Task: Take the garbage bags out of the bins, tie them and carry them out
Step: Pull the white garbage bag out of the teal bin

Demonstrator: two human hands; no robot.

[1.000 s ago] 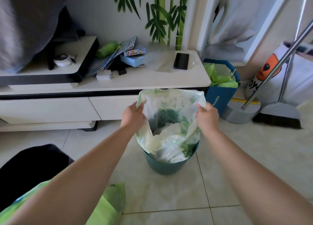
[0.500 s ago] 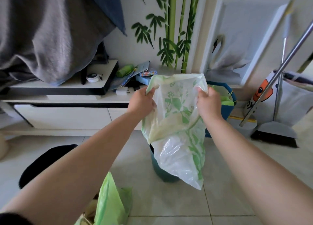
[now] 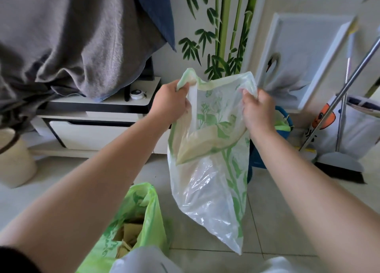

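In two hands [image 3: 170, 102], one bag [image 3: 211, 170]

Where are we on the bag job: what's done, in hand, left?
Done: the clear leaf-print bag hangs free in the air. In hand: left hand and right hand each grip its top rim, mouth open, untied. Left: tie it, tie the open green bag on the floor, empty the blue bin with its green liner, then carry all out.

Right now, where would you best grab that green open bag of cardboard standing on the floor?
Probably by its rim, from above. The green open bag stands upright on the tiled floor with its mouth gaping upward, cardboard inside. Its thin plastic sides would only crumple; gathering the top edges gives a firm hold and readies it for tying.
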